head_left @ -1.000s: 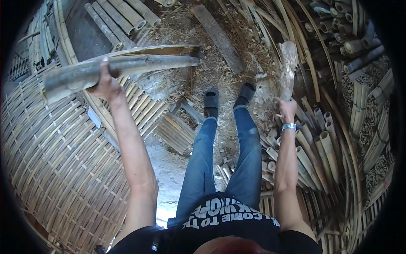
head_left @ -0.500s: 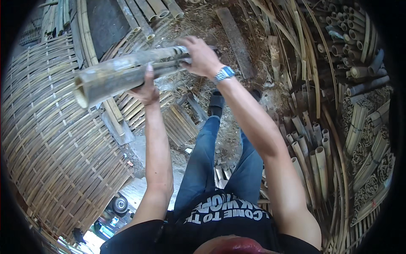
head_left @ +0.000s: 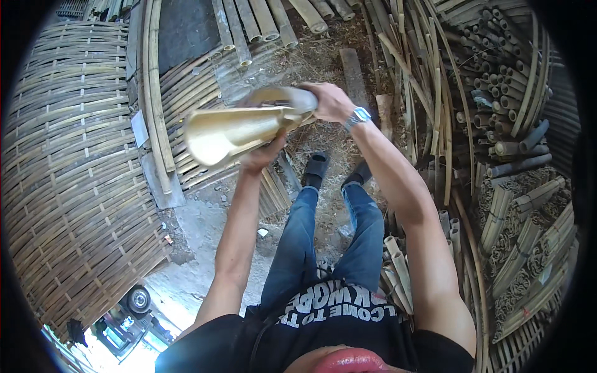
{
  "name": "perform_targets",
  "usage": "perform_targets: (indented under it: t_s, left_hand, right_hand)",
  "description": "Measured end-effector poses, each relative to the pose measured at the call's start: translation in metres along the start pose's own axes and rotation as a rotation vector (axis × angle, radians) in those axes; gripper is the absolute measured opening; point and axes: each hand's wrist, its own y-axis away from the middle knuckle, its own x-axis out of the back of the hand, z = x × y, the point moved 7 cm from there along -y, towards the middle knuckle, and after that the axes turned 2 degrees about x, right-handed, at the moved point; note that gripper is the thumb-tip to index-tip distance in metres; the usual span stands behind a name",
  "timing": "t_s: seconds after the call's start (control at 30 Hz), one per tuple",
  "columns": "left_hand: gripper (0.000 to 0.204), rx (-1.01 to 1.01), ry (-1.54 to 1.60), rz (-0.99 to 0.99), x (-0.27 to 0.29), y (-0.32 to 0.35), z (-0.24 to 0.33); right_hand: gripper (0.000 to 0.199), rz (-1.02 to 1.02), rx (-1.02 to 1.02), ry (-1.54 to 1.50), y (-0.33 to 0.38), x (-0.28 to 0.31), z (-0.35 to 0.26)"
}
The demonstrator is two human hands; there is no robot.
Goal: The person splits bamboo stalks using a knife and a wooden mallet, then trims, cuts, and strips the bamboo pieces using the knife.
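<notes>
A split bamboo section [head_left: 245,127] sits just above the centre of the frame, lifted off the ground and held in both hands. It is pale yellow, trough-shaped, and its wide cut end points toward the left of the frame; that end is blurred, so its edge is hard to read. The left hand [head_left: 262,156] is under the piece near its middle, fingers curled up around the lower side and clamped on it. The right hand [head_left: 331,102] grips the far, narrower end from above, fingers wrapped over it and closed on it. A wristwatch [head_left: 357,117] with a light band circles the right wrist.

Below the hands, at the centre of the frame, are the person's legs in blue jeans [head_left: 323,239] and black shoes [head_left: 316,168] planted on bare, littered ground. A large woven bamboo mat [head_left: 74,186] fills the left of the frame, curving with the lens. Whole bamboo poles [head_left: 261,22] lie side by side at the upper centre. To the right, stacked short bamboo tubes [head_left: 497,81] show their round ends, with long thin bamboo strips [head_left: 435,112] leaning beside them. A flat wooden plank [head_left: 353,71] lies on the ground just beyond the right hand.
</notes>
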Motion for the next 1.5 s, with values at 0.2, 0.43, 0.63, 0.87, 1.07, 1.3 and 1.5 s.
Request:
perform_targets:
  t_s: [0.2,0.43,0.63,0.87,1.07,1.3,1.5]
  left_hand:
    - [0.068,0.216,0.555,0.381,0.168,-0.048,0.020]
    - [0.069,0.257,0.748,0.454,0.289,-0.036,0.021]
    - [0.068,0.347,0.562,0.742,0.324,-0.009,-0.011]
    - [0.058,0.554,0.751,1.262,0.373,0.030,-0.090]
    - [0.028,0.259,0.847,1.465,0.368,-0.004,-0.077]
    - [0.025,0.216,0.907,1.593,0.308,-0.095,-0.020]
    - [0.084,1.037,0.782,0.763,0.145,-0.158,-0.048]
  right_hand:
    - [0.018,0.667,-0.451,-0.156,0.142,0.165,0.047]
    - [0.031,0.925,-0.388,0.619,0.290,0.274,-0.091]
    - [0.031,1.419,-0.620,0.131,0.370,0.321,-0.173]
    - [0.029,1.436,-0.766,0.623,0.444,0.395,-0.198]
    - [0.029,1.407,-0.394,0.587,0.466,0.446,-0.190]
    - [0.030,1.553,-0.512,0.242,0.439,0.482,-0.167]
    - [0.031,1.524,-0.485,0.219,0.388,0.512,-0.144]
